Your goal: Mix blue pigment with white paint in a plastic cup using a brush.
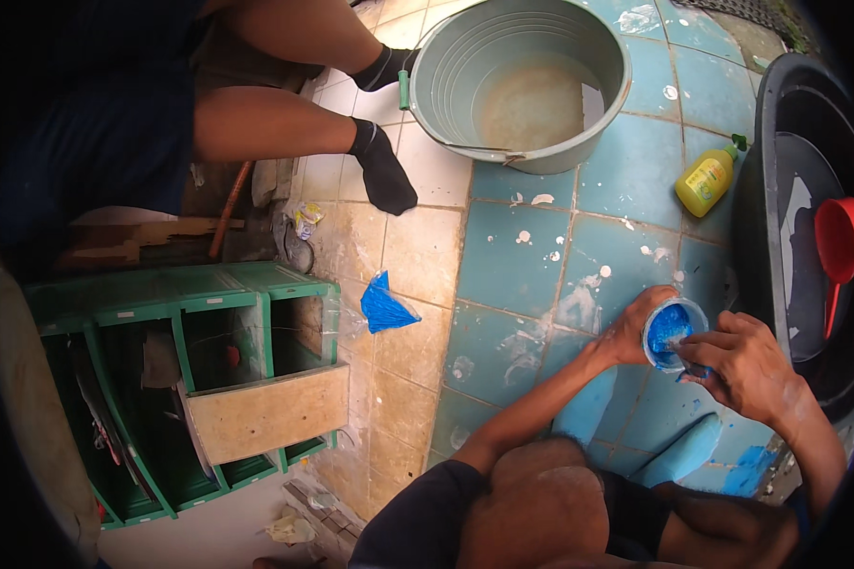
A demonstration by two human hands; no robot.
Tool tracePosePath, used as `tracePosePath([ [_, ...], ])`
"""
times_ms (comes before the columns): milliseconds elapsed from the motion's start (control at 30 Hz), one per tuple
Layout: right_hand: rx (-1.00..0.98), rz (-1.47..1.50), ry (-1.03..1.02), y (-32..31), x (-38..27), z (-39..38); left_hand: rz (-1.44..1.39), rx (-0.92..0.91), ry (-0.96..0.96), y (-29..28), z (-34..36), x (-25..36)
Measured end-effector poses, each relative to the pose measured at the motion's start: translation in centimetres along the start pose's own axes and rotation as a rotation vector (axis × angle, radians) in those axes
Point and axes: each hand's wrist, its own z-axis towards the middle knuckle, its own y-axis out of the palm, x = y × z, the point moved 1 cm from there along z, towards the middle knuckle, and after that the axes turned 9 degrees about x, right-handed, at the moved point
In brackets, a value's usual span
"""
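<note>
My left hand (634,330) is wrapped round a small clear cup (697,313) at the right, above the blue tiles. Bright blue paint or pigment (668,327) lies inside it, with a paler patch in the middle. My right hand (745,368) is closed at the cup's near right rim, fingers bent over its mouth. What those fingers pinch is mostly hidden; a pale tip seems to reach into the blue. Blue smears show by the right fingertips. Farther left, a torn clear bag with blue powder (386,308) lies on the beige tiles.
A grey-green bucket (427,104) with murky water stands at the far side, beside another person's black-socked foot (384,171). At right are a yellow pump bottle (705,183) and a black tub (778,123) holding a red dipper (839,237). A green shelf unit (176,284) lies left.
</note>
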Motion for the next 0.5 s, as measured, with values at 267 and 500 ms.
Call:
tracePosePath([
  [267, 0.01, -0.365, -0.277, 1.2, 0.2, -0.2, 0.184, 0.324, -0.107, 1.8, -4.1, -0.1],
  [500, 0.074, -0.456, -0.308, 3.3, 1.4, -0.6, 0.185, 0.072, -0.175, 1.3, -5.7, -5.1],
])
